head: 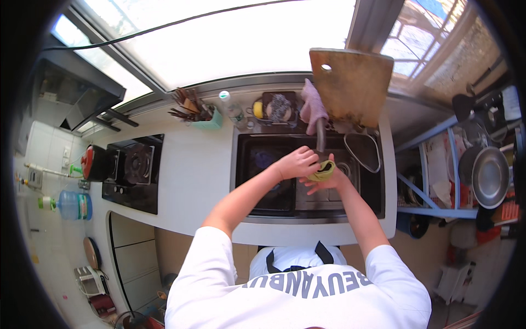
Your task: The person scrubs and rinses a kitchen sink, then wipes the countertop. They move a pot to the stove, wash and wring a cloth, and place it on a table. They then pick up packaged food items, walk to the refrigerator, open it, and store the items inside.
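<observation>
Over the right basin of a dark double sink [265, 216], both hands meet at a small yellow-green round thing [321, 174] with a dark opening on top. It rests in the palm of my right hand [335, 181], whose fingers are spread beneath and beside it. My left hand [296, 163] comes in from the left with curled fingers at the thing's near-left rim; its thumb is hidden, so its grip is unclear. Just beyond the hands, the tap spout [321, 137] points down into the sink. What the round thing is made of cannot be made out.
A stained cutting board [353, 86] leans behind the sink, beside a pink cloth [313, 103] draped on the tap. A plastic bottle [233, 110] and a green utensil holder [209, 120] line the window side. A gas hob [133, 172] sits left; a blue rack [435, 211] stands right.
</observation>
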A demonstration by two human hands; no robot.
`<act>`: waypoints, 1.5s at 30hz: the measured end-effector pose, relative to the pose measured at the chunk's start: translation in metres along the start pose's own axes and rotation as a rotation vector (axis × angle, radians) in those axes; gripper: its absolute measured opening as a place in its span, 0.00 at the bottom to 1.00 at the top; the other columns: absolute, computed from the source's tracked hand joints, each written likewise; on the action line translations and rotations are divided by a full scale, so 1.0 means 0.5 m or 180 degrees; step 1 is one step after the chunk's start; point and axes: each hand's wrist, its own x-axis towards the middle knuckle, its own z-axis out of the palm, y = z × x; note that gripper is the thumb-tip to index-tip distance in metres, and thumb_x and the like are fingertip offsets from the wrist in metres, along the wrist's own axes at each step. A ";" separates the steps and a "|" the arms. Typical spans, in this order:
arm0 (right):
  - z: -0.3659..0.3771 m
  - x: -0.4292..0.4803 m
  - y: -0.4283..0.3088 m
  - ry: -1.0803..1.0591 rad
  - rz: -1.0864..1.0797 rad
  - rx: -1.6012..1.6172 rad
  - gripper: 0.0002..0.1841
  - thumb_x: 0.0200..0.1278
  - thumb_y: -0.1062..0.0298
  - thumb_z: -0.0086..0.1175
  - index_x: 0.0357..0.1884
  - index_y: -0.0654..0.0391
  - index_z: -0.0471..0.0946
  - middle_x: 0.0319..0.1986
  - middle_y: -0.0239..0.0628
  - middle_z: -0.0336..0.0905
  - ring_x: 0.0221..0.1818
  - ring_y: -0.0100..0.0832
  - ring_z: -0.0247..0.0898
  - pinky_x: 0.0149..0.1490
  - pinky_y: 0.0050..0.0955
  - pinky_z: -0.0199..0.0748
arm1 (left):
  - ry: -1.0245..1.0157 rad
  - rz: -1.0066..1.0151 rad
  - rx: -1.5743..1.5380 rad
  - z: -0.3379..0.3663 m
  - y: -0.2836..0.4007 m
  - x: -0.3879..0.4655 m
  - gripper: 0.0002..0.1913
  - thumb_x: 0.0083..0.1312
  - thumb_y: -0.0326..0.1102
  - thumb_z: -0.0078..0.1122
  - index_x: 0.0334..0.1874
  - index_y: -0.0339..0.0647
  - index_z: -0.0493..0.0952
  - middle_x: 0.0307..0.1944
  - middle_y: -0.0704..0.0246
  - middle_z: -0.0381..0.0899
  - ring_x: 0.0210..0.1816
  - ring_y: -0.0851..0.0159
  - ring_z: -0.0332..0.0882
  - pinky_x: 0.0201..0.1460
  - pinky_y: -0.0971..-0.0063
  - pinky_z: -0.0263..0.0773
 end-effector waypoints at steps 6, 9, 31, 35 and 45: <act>0.088 0.032 0.044 -0.0048 0.0142 -0.0865 0.44 0.63 0.40 0.54 0.71 0.65 0.59 0.55 0.54 0.71 0.49 0.38 0.75 0.42 0.36 0.78 | -0.0212 0.0717 -0.0004 -0.018 0.011 -0.003 0.15 0.52 0.40 0.58 0.41 0.44 0.73 0.42 0.66 0.74 0.44 0.61 0.76 0.50 0.68 0.72; 0.109 0.035 0.029 0.0342 0.0630 -0.1211 0.34 0.65 0.55 0.57 0.67 0.66 0.64 0.40 0.38 0.77 0.33 0.22 0.70 0.30 0.20 0.69 | -0.0653 0.0294 0.0106 -0.009 0.001 -0.017 0.22 0.53 0.38 0.58 0.52 0.41 0.75 0.42 0.69 0.76 0.45 0.65 0.75 0.49 0.70 0.72; 0.107 -0.161 0.039 0.1985 -0.1897 -0.8918 0.05 0.52 0.66 0.55 0.31 0.49 0.72 0.23 0.29 0.74 0.28 0.32 0.79 0.29 0.29 0.76 | -0.1018 -0.5330 -0.5666 0.169 0.229 0.059 0.11 0.56 0.25 0.60 0.25 0.42 0.65 0.14 0.76 0.61 0.10 0.75 0.55 0.13 0.77 0.43; 0.087 -0.175 0.101 0.3101 -0.1680 -0.8687 0.05 0.53 0.65 0.55 0.32 0.49 0.73 0.24 0.28 0.74 0.29 0.32 0.79 0.29 0.30 0.76 | -0.1600 -0.4398 -0.4112 0.226 0.233 0.012 0.11 0.55 0.31 0.64 0.34 0.37 0.71 0.17 0.67 0.70 0.15 0.66 0.67 0.18 0.71 0.59; 0.258 -0.462 0.176 0.4994 -0.0752 -0.5844 0.20 0.46 0.68 0.67 0.43 0.52 0.74 0.41 0.36 0.73 0.44 0.44 0.74 0.46 0.39 0.74 | -0.0823 -0.2493 -0.2228 0.297 0.348 0.216 0.24 0.54 0.29 0.66 0.54 0.41 0.70 0.47 0.55 0.77 0.51 0.45 0.74 0.50 0.57 0.72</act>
